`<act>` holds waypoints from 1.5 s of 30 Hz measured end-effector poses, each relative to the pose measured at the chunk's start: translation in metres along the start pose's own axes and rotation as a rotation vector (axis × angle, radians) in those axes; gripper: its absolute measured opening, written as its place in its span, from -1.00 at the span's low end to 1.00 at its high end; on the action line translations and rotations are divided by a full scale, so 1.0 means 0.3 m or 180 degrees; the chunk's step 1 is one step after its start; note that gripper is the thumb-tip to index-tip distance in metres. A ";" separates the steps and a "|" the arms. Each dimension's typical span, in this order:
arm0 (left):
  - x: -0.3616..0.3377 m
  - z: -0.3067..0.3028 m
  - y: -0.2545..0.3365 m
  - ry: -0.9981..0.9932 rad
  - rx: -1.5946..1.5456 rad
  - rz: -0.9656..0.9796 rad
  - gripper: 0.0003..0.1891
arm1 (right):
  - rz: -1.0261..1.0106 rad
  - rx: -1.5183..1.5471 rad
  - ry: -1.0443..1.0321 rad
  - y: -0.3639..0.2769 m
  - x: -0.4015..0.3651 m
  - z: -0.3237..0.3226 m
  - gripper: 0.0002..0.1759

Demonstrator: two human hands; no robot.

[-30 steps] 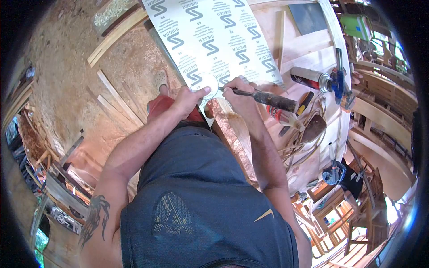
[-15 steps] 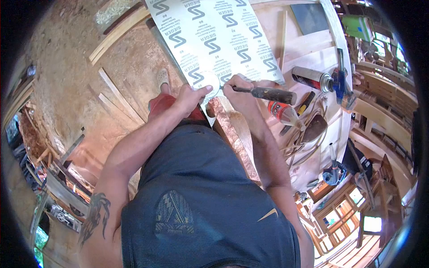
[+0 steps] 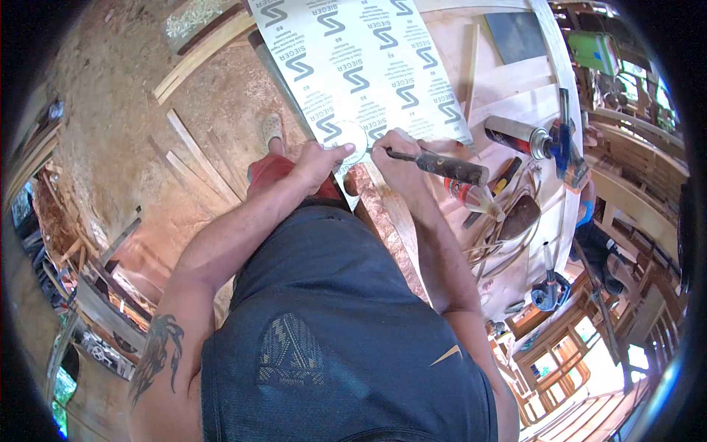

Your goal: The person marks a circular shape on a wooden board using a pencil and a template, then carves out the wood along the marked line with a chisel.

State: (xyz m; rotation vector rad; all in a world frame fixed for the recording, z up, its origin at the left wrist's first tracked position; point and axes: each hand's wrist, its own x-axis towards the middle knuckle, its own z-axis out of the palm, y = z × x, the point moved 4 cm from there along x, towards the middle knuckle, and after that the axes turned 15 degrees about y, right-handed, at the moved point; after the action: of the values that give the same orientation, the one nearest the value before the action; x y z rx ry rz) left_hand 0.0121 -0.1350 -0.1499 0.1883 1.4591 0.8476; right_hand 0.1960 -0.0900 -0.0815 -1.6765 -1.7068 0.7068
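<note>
A white sheet of sandpaper backing (image 3: 361, 59) printed with dark logos lies on the wooden workbench (image 3: 508, 81). My left hand (image 3: 318, 162) presses a white round disc (image 3: 352, 135) flat onto the sheet's near edge, thumb on its rim. My right hand (image 3: 398, 158) grips a dark-handled chisel-like tool (image 3: 442, 166), its metal tip touching the sheet at the disc's right side. A rough reddish wood edge (image 3: 390, 221) runs below my hands.
On the bench to the right lie a spray can (image 3: 515, 132), a blue clamp (image 3: 563, 140), a glue bottle (image 3: 475, 197), a coil of cord (image 3: 508, 228) and a dark slab (image 3: 515, 29). Wood strips (image 3: 195, 158) lie on the sawdust floor at left. My foot in a sandal (image 3: 271, 131) shows beneath.
My hands and the tool stay at the disc; the tool's handle has tilted slightly downward. The view has shifted a little.
</note>
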 end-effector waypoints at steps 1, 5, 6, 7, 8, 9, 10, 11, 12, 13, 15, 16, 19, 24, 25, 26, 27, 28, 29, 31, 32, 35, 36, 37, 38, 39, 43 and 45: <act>-0.002 0.002 0.002 0.0009 -0.0002 0.0010 -0.68 | -0.0070 0.0008 0.0018 0.010 -0.002 0.005 -0.89; 0.001 0.002 0.005 -0.0018 0.0014 -0.0049 -0.68 | -0.0115 0.0133 0.0052 -0.012 0.005 -0.004 -0.90; -0.002 0.004 0.008 -0.0017 0.0013 -0.0033 -0.68 | -0.0123 0.0146 0.0052 -0.011 0.004 -0.003 -0.90; -0.005 0.006 0.012 -0.0019 0.0010 -0.0015 -0.68 | -0.0132 0.0158 0.0054 -0.008 0.004 -0.002 -0.90; -0.008 0.008 0.016 -0.0021 0.0008 0.0001 -0.68 | -0.0140 0.0168 0.0057 -0.006 0.003 -0.001 -0.91; -0.008 0.007 0.015 -0.0023 0.0021 0.0009 -0.68 | -0.0168 0.0179 0.0074 -0.004 0.002 -0.001 -0.91; -0.007 0.007 0.014 -0.0024 0.0034 0.0016 -0.68 | -0.0197 0.0191 0.0091 -0.003 0.002 0.000 -0.91; -0.005 0.007 0.014 -0.0025 0.0047 0.0025 -0.68 | -0.0226 0.0203 0.0109 -0.004 0.002 -0.001 -0.91; -0.002 0.005 0.013 -0.0033 0.0123 0.0007 -0.67 | -0.0231 0.0151 0.0113 -0.004 0.002 -0.001 -0.91; 0.002 0.002 0.014 -0.0042 0.0199 -0.0010 -0.67 | -0.0238 0.0100 0.0116 -0.006 0.002 -0.001 -0.91; -0.002 0.003 0.020 -0.0034 0.0216 -0.0037 -0.67 | -0.0220 0.0034 0.0102 -0.011 0.001 -0.002 -0.90; -0.011 0.008 0.025 -0.0019 0.0157 -0.0046 -0.67 | -0.0195 0.0020 0.0085 -0.014 0.001 -0.003 -0.90; -0.014 0.009 0.036 -0.0109 0.0154 -0.0211 -0.59 | -0.0242 -0.0009 0.0095 -0.042 0.006 -0.012 -0.90; -0.010 0.012 0.016 -0.0051 -0.0031 -0.0078 -0.67 | -0.0165 0.0169 0.0131 -0.068 0.004 -0.023 -0.91; -0.006 0.011 0.012 -0.0055 -0.0043 -0.0103 -0.67 | -0.0193 0.0186 0.0141 -0.063 0.003 -0.021 -0.91; -0.002 0.009 0.008 -0.0061 -0.0052 -0.0128 -0.67 | -0.0218 0.0201 0.0155 -0.057 0.002 -0.018 -0.91; -0.003 0.007 0.007 -0.0113 -0.0003 -0.0175 -0.63 | -0.0198 0.0198 0.0153 -0.043 -0.004 -0.014 -0.92; 0.000 0.005 0.009 -0.0167 0.0040 -0.0211 -0.59 | -0.0190 0.0197 0.0153 -0.026 -0.004 -0.007 -0.92; 0.003 0.007 0.010 -0.0219 0.0080 -0.0247 -0.54 | -0.0184 0.0194 0.0150 -0.013 -0.002 -0.005 -0.92; 0.005 0.004 0.005 -0.0141 0.0106 -0.0159 -0.62 | 0.0719 0.0930 0.0094 0.003 -0.004 -0.020 -0.93; 0.005 -0.002 0.003 -0.0092 0.0124 -0.0115 -0.66 | 0.1176 0.1304 0.0058 0.011 -0.008 -0.019 -0.92; -0.011 0.012 0.021 -0.0090 0.0007 -0.0017 -0.66 | 0.1200 0.1228 -0.0080 0.028 -0.010 -0.017 -0.91; -0.013 0.015 0.021 -0.0126 0.0033 -0.0023 -0.65 | 0.1170 0.1139 -0.0152 0.026 -0.009 -0.022 -0.91; -0.014 0.014 0.025 -0.0156 0.0058 -0.0022 -0.65 | 0.1132 0.1056 -0.0228 0.020 -0.002 -0.025 -0.91; -0.015 0.011 0.029 -0.0182 0.0083 -0.0017 -0.65 | 0.1093 0.0977 -0.0305 0.015 0.003 -0.023 -0.91; -0.011 0.007 0.025 -0.0182 0.0078 -0.0007 -0.65 | 0.1043 0.0872 -0.0321 0.016 0.006 -0.022 -0.91; 0.002 0.001 0.013 -0.0168 0.0183 -0.0126 -0.64 | 0.0941 0.0674 -0.0330 0.016 0.023 -0.025 -0.94; 0.001 -0.002 0.011 -0.0134 0.0249 -0.0192 -0.64 | 0.0959 0.0701 -0.0355 0.013 0.026 -0.024 -0.94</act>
State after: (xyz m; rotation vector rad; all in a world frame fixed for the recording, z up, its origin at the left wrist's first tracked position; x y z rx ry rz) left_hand 0.0100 -0.1328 -0.1482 0.2183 1.4525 0.7344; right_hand 0.2042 -0.0824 -0.0792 -1.7806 -1.4012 1.1050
